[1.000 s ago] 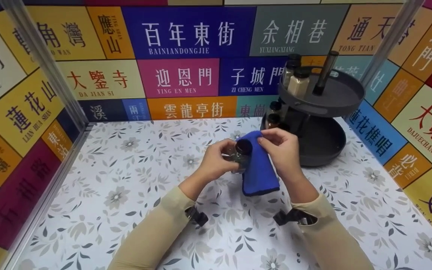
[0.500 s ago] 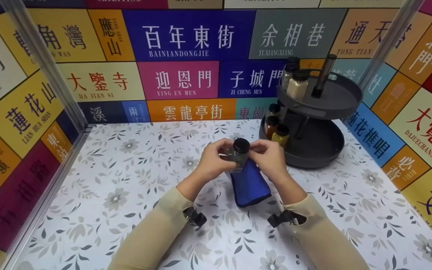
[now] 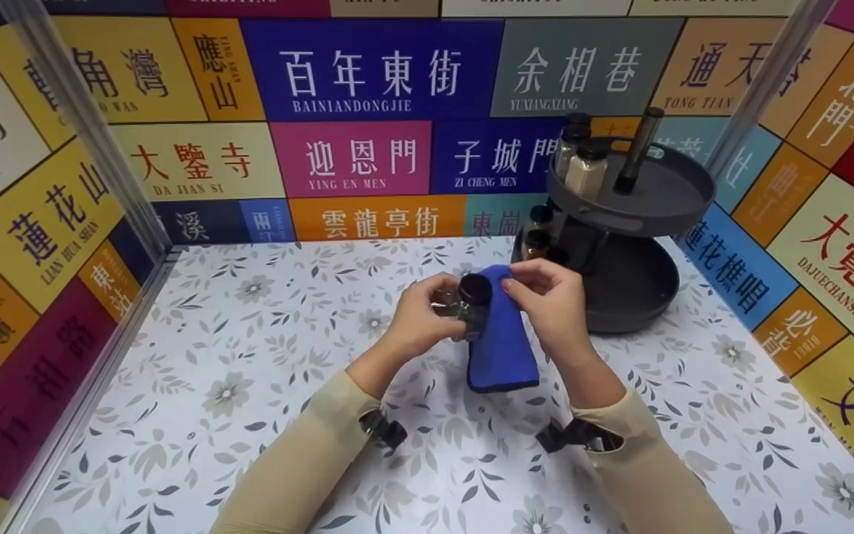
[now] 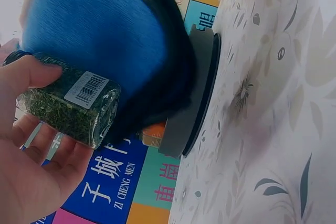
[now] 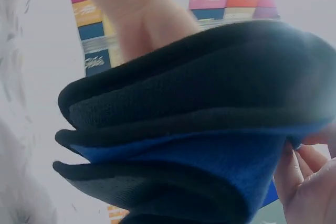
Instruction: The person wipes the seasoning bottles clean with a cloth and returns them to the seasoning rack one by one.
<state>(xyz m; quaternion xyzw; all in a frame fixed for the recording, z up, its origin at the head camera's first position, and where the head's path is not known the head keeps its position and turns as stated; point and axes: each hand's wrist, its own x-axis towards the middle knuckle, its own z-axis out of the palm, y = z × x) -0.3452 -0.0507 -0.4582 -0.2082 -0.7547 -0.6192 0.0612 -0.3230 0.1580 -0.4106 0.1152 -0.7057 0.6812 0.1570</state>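
My left hand (image 3: 421, 315) grips a small glass spice jar (image 3: 474, 305) with a black lid, held upright above the table. In the left wrist view, dried green herbs and a white barcode label show on the jar (image 4: 73, 100). My right hand (image 3: 551, 300) pinches the top of a folded blue cloth (image 3: 502, 341), which hangs down beside the jar's right side. Dark edging runs along the folds of the cloth (image 5: 173, 145) in the right wrist view. Whether the cloth touches the glass cannot be told.
A dark two-tier round rack (image 3: 631, 297) stands at the back right. Its upper tier holds a jar of pale powder (image 3: 587, 169) and another black-lidded jar (image 3: 574, 141). More jars (image 3: 538, 236) stand on the lower tier, partly behind my right hand. Lettered panels (image 3: 368, 70) wall the floral table (image 3: 249, 356).
Half a second ago my right hand was lower, close against the jar; it has moved up and right, lifting the cloth. The left hand with the jar has stayed nearly in place.
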